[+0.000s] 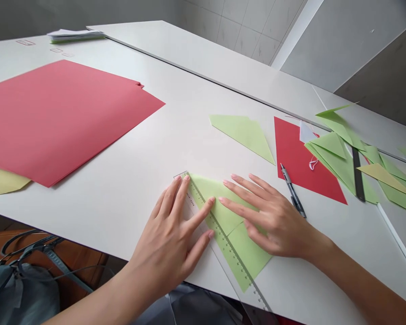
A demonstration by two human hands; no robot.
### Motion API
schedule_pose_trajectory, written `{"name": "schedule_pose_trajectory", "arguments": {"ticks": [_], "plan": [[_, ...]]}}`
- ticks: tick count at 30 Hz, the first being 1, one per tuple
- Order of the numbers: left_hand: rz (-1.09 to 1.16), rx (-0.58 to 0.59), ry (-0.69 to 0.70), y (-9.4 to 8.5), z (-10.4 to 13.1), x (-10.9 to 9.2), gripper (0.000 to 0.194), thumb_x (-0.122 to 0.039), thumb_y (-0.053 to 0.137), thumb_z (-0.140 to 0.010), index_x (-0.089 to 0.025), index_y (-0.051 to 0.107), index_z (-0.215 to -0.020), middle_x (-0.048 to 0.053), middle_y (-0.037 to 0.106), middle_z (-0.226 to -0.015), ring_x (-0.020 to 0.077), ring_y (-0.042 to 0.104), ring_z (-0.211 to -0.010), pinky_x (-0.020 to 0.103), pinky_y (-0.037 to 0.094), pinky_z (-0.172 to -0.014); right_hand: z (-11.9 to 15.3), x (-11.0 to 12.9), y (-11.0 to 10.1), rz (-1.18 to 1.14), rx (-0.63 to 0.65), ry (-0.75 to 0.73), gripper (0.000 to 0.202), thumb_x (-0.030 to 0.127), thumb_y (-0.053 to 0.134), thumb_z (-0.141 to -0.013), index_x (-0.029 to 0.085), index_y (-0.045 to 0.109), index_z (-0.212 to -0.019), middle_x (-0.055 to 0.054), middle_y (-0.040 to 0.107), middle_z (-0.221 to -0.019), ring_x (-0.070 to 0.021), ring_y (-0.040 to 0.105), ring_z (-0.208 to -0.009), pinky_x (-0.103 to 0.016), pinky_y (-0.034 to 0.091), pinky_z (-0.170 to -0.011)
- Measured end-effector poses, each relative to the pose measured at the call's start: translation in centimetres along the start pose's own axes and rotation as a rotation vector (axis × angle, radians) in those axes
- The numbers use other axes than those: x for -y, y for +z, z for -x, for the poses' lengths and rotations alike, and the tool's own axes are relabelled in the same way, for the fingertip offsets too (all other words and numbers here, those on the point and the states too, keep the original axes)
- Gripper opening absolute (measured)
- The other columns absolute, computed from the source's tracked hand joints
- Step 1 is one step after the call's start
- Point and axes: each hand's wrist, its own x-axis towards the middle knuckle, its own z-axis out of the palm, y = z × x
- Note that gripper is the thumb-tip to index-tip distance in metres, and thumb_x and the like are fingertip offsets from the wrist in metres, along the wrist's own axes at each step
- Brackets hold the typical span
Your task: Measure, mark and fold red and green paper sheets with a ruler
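A clear ruler lies slantwise along the left edge of a light green piece of paper, partly over it. My left hand rests flat on the ruler's upper part, fingers spread. Over the paper's right side lies my right hand, its fingers stretched out and apart, hiding some of the paper. A thin line crosses the paper near the ruler's middle. Just beyond my right hand is a dark pen, partly lying on a red sheet.
Large red sheets cover the table's left, over yellow paper. A cut green piece lies ahead. Green scraps and a black strip are at right. A paper stack sits far left; a bag is below the table edge.
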Motion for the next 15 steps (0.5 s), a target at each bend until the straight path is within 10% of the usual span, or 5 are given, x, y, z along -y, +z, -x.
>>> {"name": "schedule_pose_trajectory", "arguments": {"ticks": [15], "plan": [[0.024, 0.015, -0.005, 0.0, -0.2, 0.1, 0.054, -0.045, 0.047, -0.096, -0.029, 0.044, -0.147, 0.021, 0.019, -0.161, 0.0447, 0.022, -0.147, 0.063, 0.043, -0.107, 0.6, 0.2, 1.7, 0.131, -0.028, -0.018, 0.054, -0.002, 0.043, -0.095, 0.018, 0.051, -0.144, -0.013, 0.046, -0.152, -0.0333, 0.039, -0.143, -0.055, 0.04, -0.114]]}}
